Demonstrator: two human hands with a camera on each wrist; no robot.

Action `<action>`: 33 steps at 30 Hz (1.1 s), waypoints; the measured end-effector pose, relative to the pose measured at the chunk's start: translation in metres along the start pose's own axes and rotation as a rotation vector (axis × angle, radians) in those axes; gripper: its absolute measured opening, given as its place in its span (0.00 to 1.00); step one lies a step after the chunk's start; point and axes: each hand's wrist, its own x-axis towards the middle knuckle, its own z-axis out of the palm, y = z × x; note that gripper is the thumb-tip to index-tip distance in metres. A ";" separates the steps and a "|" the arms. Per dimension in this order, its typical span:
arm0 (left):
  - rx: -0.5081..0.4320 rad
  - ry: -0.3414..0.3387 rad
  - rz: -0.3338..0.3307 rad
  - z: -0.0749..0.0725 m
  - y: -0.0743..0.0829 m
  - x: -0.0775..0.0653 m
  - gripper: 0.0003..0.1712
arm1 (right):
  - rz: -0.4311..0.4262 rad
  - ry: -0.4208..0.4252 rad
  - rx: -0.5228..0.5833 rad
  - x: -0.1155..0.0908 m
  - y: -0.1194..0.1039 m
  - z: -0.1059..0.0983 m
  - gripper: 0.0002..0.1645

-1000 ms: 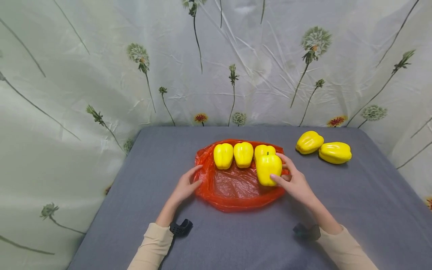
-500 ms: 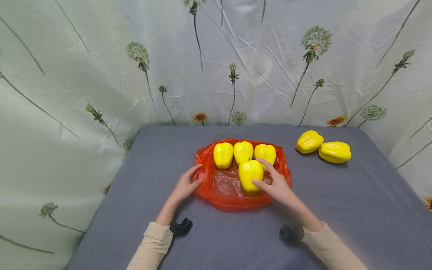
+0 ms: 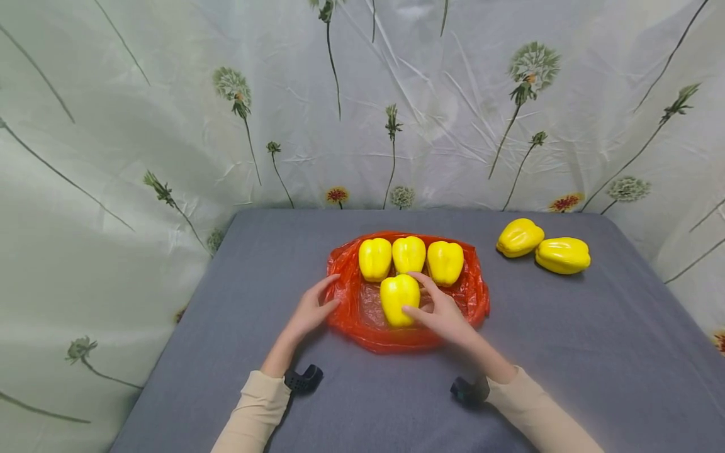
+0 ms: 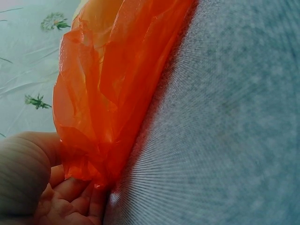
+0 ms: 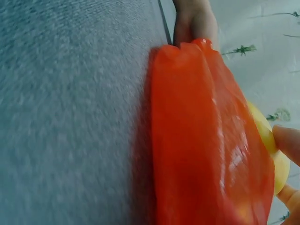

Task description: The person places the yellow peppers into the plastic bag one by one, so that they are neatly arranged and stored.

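A red plastic bag lies spread with its mouth up. Inside, three yellow bell peppers stand in a row along the far side: a left one, a middle one and a right one. My right hand holds another yellow bell pepper by its right side, thumb near and fingers beyond, over the bag's front middle. In the right wrist view the bag's wall hides most of that pepper. My left hand grips the bag's left end, with thumb and fingers around the gathered plastic in the left wrist view.
Two more yellow bell peppers, one tilted and one on its side, lie at the back right of the grey cloth-covered table. A flowered curtain hangs behind the table's far edge.
My right hand has carried its pepper leftward and slightly nearer, from the bag's right side to its front middle, uncovering the right pepper of the row. The left hand has stayed put.
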 end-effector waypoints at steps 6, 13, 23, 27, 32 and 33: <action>0.003 0.001 -0.020 0.000 0.002 -0.001 0.30 | -0.017 -0.010 -0.048 0.005 -0.005 0.013 0.42; 0.010 0.003 -0.011 0.000 0.000 -0.001 0.30 | -0.046 -0.011 -0.075 0.012 -0.009 0.026 0.41; 0.006 -0.011 -0.020 -0.001 0.002 0.001 0.30 | -0.033 -0.008 -0.052 0.018 -0.012 0.037 0.42; 0.012 -0.010 -0.027 -0.002 0.002 0.001 0.30 | -0.016 -0.022 -0.019 0.019 -0.014 0.039 0.41; 0.012 -0.010 -0.018 -0.001 0.000 0.000 0.30 | -0.020 -0.035 0.001 0.021 -0.014 0.041 0.41; 0.006 -0.008 -0.022 0.000 0.000 0.001 0.30 | -0.022 -0.034 -0.001 0.021 -0.013 0.042 0.41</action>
